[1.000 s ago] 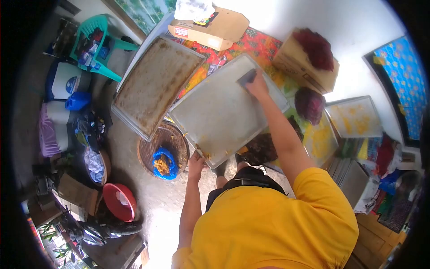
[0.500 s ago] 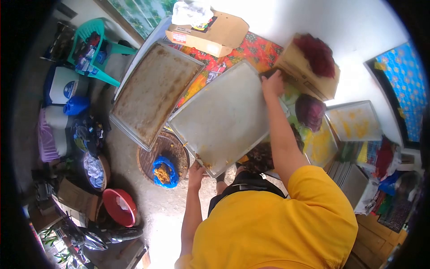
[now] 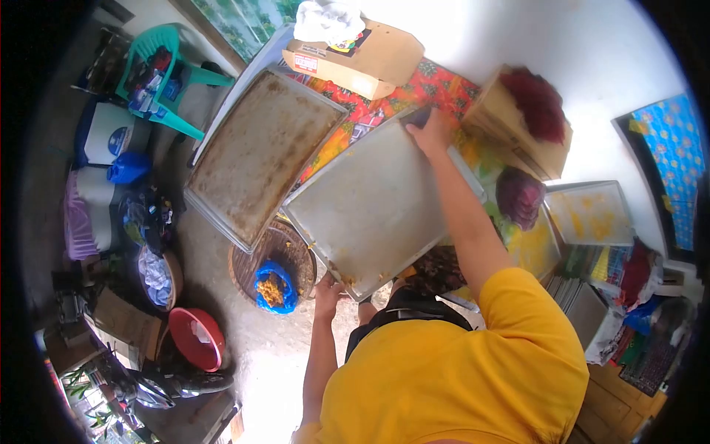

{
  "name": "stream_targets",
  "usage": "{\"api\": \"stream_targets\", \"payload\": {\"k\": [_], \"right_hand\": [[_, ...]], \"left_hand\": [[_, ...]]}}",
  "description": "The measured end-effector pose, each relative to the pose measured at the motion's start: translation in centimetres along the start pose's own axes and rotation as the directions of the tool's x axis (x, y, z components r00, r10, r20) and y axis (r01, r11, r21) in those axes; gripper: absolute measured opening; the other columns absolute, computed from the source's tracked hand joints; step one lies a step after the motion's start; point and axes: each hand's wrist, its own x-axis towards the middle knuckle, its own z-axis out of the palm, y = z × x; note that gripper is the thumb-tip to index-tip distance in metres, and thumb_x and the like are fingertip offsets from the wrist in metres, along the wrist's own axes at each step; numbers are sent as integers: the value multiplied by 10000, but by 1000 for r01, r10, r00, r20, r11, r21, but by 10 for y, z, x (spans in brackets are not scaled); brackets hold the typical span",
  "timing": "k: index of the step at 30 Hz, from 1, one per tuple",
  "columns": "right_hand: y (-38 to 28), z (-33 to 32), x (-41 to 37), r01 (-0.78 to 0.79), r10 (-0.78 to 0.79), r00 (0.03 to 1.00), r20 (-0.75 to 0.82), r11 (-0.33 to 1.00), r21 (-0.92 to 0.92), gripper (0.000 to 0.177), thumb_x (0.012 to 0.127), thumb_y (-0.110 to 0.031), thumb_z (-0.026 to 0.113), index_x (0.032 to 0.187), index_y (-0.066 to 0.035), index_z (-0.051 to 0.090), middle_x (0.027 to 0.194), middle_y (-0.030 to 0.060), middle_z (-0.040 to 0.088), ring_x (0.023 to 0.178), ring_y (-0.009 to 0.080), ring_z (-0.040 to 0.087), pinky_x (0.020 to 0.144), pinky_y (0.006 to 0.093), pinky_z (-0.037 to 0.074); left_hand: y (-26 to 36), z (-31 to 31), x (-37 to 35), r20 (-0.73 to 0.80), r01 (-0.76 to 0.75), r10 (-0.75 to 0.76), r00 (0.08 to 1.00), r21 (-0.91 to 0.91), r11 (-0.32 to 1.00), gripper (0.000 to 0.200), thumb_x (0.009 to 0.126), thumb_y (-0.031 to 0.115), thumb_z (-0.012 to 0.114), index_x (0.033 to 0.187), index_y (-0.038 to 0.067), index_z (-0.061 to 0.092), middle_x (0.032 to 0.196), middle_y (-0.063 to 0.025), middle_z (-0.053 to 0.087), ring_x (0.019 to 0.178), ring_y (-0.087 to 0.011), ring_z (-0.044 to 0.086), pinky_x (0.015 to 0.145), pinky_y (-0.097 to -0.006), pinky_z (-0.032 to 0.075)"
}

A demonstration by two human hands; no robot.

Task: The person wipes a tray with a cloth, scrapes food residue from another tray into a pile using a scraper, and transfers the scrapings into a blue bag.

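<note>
A flat metal baking tray point(image 3: 377, 203) lies slanted in front of me, grey with yellow-brown residue along its near edge. At its near corner my left hand point(image 3: 328, 297) is closed on the rim. My right hand point(image 3: 432, 133) is at the tray's far end, pressing down a small dark flat thing point(image 3: 418, 117), mostly hidden by the fingers. To the left lies a stack of trays point(image 3: 262, 159), the top one stained brown. Below them, a blue plastic bag point(image 3: 285, 305) of orange-yellow crumbly stuff rests on a round wooden stool point(image 3: 244, 266).
On the flowered tablecloth point(image 3: 444, 78) stand an open cardboard box point(image 3: 388, 55) and another carton point(image 3: 488, 111) with a dark red bundle. A purple bag point(image 3: 520, 196) and yellow-smeared trays point(image 3: 592, 214) are at right. A red basin point(image 3: 196, 339) and green chair point(image 3: 174, 118) stand left.
My right hand has moved leftward along the tray's far end with the dark flat thing. My left hand stays at the near corner. The whole view has shifted slightly.
</note>
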Motion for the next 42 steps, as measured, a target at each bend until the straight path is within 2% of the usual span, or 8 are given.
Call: {"api": "stream_targets", "payload": {"k": [3, 12, 16, 21, 25, 30, 33, 42], "right_hand": [[25, 25, 18, 75, -76, 989, -126, 997, -8, 661, 762, -346, 723, 1299, -89, 434, 1291, 152, 515, 1141, 336, 540, 887, 493, 458], [-33, -24, 11, 226, -205, 973, 102, 932, -283, 305, 907, -242, 501, 1183, -114, 515, 907, 160, 674, 852, 373, 653, 737, 516, 497], [-65, 29, -42, 379, -338, 918, 206, 901, -212, 187, 824, -112, 503, 958, -20, 593, 827, 152, 650, 819, 331, 640, 672, 483, 501], [-90, 35, -111, 574, -568, 814, 121, 819, -17, 265, 833, -109, 478, 1070, -87, 595, 779, 130, 654, 774, 342, 642, 639, 491, 512], [-53, -3, -59, 260, -263, 965, -9, 958, -118, 283, 815, -105, 502, 1086, -97, 581, 839, 131, 655, 842, 339, 638, 684, 501, 501], [-14, 5, -3, -70, 77, 994, -79, 994, 87, 411, 880, -235, 550, 1280, -155, 504, 1144, 145, 624, 1051, 344, 597, 879, 484, 467], [-15, -5, -5, -40, 41, 993, 113, 999, -10, 555, 880, -288, 574, 1385, -154, 384, 1282, 159, 547, 1144, 339, 551, 940, 467, 443], [36, 26, 63, -87, 84, 996, -42, 993, -82, 709, 830, -295, 627, 1436, -172, 280, 1348, 153, 434, 1195, 329, 500, 962, 482, 414]], "left_hand": [[-1, -2, 0, 15, 5, -5, 1000, 21, 1000, 428, 764, -36, 493, 1190, -29, 529, 1009, -123, 641, 771, -192, 661, 572, -297, 590], [0, -4, 2, 45, -8, 5, 999, 56, 998, 424, 769, -15, 485, 1192, -28, 521, 1002, -124, 641, 779, -191, 661, 583, -295, 589], [-2, -6, 3, 45, -5, 3, 999, 43, 999, 426, 759, -16, 485, 1183, -30, 523, 1004, -127, 640, 784, -190, 659, 585, -300, 587], [4, -3, 0, 39, 3, -4, 999, 34, 999, 427, 757, -17, 486, 1181, -26, 531, 1005, -121, 640, 782, -188, 656, 583, -297, 582], [-3, -5, 3, 47, -31, 30, 998, 17, 999, 428, 759, -8, 491, 1184, -21, 534, 1002, -114, 642, 783, -181, 657, 580, -288, 577], [-7, -5, 4, 31, -38, 38, 999, 8, 999, 429, 755, -3, 499, 1182, -12, 535, 993, -102, 645, 784, -166, 656, 576, -275, 574], [-8, -6, 4, 34, -36, 37, 999, -12, 999, 434, 750, -5, 504, 1183, -5, 534, 992, -98, 646, 784, -164, 657, 575, -271, 572], [-6, -4, 4, 43, -29, 29, 999, -13, 1000, 450, 744, -8, 501, 1192, 7, 535, 1004, -88, 645, 791, -168, 654, 582, -272, 571]]}}
